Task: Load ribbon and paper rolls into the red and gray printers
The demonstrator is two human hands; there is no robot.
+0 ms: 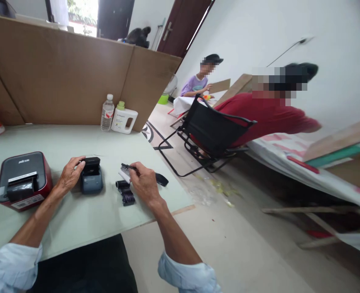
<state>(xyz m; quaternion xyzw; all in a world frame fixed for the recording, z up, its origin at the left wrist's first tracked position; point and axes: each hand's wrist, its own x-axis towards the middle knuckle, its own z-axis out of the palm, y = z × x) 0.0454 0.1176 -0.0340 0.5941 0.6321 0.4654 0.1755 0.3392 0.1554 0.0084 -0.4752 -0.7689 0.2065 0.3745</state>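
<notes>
My left hand grips the left edge of the raised lid of a small dark blue-grey label printer, which stands on the table. The printer's inner compartment is partly visible. My right hand is closed, thumb and fingers pinching a dark narrow piece whose kind I cannot make out. Beneath those fingertips lies a small white roll. Dark ribbon rolls rest just left of the right hand. From behind that hand a curved black part sticks out; whether it joins the pinched piece is hidden.
A larger red and black printer stands at the table's left. Along the cardboard screen are a water bottle and a white jug. Right of the table edge, a person in red sits in a black folding chair; another sits farther back.
</notes>
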